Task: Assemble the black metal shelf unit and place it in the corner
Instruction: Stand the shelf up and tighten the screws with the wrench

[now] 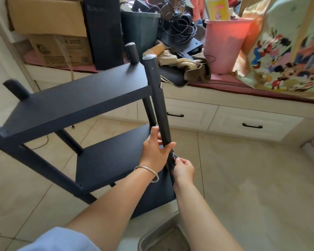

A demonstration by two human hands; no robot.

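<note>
Black shelf unit (65,104) tilted; left hand (155,151) grips its post (158,98), right hand (183,169) pinches lower joint

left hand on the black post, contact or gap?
Touching. The head view shows the left hand with its fingers curled round the lower end of the black post, no gap showing between them.

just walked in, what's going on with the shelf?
A person is partway through putting together a black shelf unit on the tiled floor. The left hand grips the lower end of a black post at the unit's near corner. The right hand pinches a small metal fitting just below that grip, where post meets lower shelf. The unit is tilted, not yet standing in a corner.
</note>
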